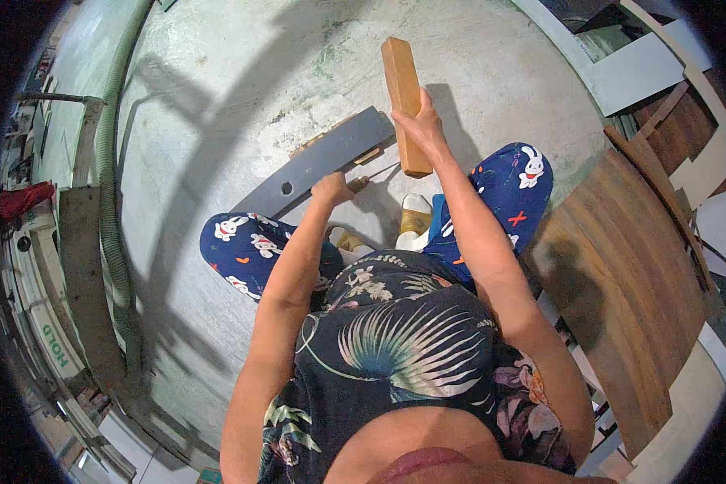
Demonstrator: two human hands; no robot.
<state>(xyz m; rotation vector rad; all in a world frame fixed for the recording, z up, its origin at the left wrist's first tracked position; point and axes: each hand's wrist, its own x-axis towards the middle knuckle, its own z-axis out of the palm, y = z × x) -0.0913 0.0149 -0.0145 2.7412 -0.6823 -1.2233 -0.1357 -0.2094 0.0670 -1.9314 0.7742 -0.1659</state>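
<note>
My right hand point(419, 125) grips a light wooden block point(403, 81), held upright and raised above the floor. My left hand point(335, 187) is closed on a small tool with a wooden handle and a thin metal shaft point(373, 173). Its tip points at the edge of a long dark grey panel point(315, 161) lying on the concrete floor. A strip of pale wood shows under the panel's far edge. I crouch over the panel, knees apart, feet in sandals just below it.
A brown wood-grain board point(621, 274) leans at my right, with more boards and white panels point(645, 68) behind it. A green hose point(109, 202) and grey planks point(85, 274) run along the left. Bare concrete floor point(218, 89) lies ahead.
</note>
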